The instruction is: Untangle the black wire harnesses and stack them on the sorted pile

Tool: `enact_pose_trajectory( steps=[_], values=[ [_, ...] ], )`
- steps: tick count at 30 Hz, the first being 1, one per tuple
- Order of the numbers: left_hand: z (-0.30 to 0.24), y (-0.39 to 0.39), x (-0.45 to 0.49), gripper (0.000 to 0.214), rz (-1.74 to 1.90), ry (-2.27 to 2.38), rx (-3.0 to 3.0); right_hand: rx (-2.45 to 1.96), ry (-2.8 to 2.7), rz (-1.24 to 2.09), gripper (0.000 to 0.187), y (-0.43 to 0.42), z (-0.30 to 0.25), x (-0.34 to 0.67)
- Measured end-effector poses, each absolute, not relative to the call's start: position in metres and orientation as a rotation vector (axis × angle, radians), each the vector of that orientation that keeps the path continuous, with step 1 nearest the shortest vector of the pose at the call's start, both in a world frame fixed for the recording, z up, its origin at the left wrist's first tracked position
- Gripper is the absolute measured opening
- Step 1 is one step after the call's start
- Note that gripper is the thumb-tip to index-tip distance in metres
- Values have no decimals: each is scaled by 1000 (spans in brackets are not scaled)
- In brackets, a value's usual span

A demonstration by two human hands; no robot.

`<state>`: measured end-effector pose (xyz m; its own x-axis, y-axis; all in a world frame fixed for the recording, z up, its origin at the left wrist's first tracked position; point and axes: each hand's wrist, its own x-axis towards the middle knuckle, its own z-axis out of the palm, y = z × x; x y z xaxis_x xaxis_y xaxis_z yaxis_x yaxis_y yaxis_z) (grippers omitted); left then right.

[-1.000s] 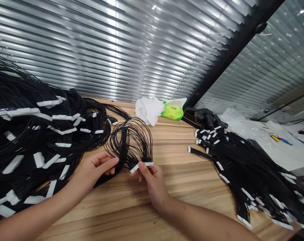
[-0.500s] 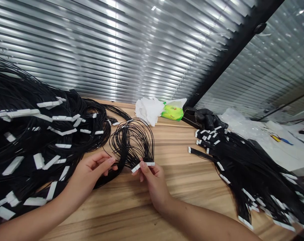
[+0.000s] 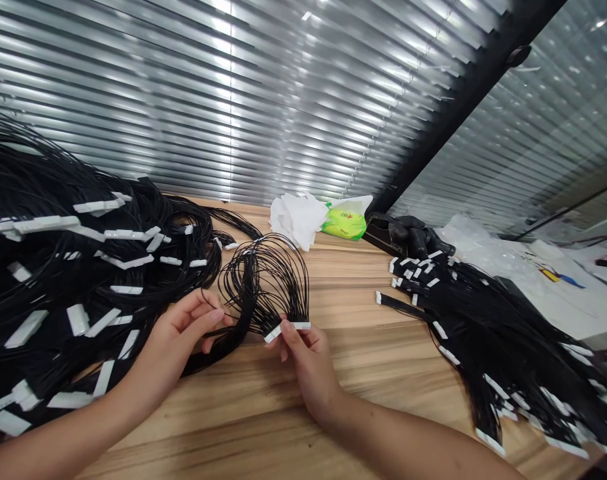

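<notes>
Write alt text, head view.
Right hand pinches the white connector of a black wire bundle, left hand at its wires, over a wooden table; a larger connector-tipped pile lies on the left, another on the right.

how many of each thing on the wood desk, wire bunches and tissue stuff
black wire bunches with white plastic connectors: 3 (left heap, held bunch, right heap)
crumpled white paper tissue: 1
green plastic tissue packet: 1
total: 5

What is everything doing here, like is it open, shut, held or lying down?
Left hand, half open beside the wires
Right hand, pinching the connector
White connector, held up
Black wires, bent in loops
Left pile, heaped on the table
Right pile, heaped, connectors outward
Window blinds, shut
</notes>
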<state>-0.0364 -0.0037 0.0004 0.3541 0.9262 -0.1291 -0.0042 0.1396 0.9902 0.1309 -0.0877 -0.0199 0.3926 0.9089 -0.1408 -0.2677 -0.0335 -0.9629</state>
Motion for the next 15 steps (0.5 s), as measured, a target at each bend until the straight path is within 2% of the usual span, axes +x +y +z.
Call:
enact_pose_trajectory(
  steps=[9,15],
  values=[
    [-4,-1,-38,33,782,1014,1104,-1231,-654,1075,40,-89,-24,129],
    [-5,-2,-35,23,802,984,1146,-1234,-628,1073,41,-90,-25,130]
  ],
)
